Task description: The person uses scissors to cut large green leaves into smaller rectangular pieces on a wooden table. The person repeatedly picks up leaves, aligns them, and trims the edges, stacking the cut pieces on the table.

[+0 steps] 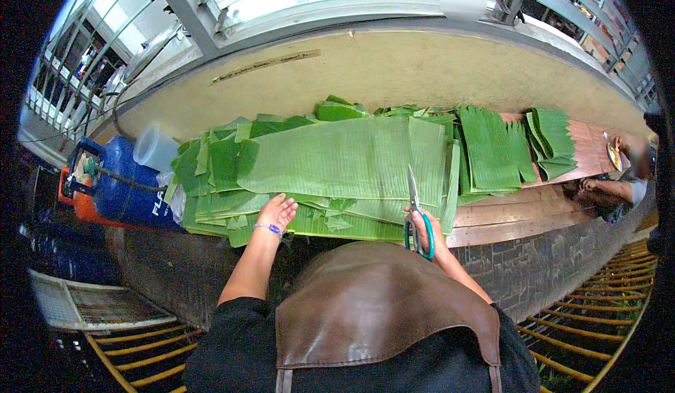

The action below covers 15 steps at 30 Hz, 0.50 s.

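A broad cut piece of banana leaf lies flat on a pile of green leaves before me. My right hand holds scissors with teal handles, their blades pointing away from me and looking closed over the leaf's right part. Just above the near left part of the pile is my left hand, palm partly up, fingers apart, with nothing in it. Small leaf scraps lie between the hands. Folded leaves with jagged ends are stacked to the right, and another folded stack sits farther right.
The leaves rest on a wooden bench along a wall. At its left stand a blue gas cylinder and a translucent plastic container. Another person is at the far right, near a plate. Metal railings curve behind me.
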Each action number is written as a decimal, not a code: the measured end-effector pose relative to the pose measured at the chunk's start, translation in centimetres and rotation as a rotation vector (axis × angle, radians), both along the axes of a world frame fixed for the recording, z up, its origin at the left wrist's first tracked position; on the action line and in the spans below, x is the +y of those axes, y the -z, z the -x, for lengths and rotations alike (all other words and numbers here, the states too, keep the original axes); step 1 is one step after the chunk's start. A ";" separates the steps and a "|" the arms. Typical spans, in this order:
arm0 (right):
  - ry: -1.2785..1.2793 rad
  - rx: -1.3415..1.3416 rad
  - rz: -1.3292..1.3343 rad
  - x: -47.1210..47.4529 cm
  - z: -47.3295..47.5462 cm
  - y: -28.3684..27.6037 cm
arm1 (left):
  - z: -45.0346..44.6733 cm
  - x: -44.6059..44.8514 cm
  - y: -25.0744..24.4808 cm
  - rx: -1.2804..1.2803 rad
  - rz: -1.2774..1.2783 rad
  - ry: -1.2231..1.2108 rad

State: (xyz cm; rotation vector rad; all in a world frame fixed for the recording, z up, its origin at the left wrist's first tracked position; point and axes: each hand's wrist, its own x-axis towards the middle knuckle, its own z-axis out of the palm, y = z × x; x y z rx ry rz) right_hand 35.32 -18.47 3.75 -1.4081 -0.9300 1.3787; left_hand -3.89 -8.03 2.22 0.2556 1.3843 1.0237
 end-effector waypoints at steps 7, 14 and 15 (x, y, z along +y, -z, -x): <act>-0.035 -0.076 -0.083 2.2 8.2 -1.9 | 6.3 3.4 1.1 -0.283 0.118 0.022; -0.330 0.211 0.197 5.5 17.6 -3.7 | 7.3 7.0 2.6 -0.142 0.028 0.225; -0.349 0.260 0.223 5.9 19.0 -3.8 | 7.1 7.3 2.6 -0.058 0.004 0.255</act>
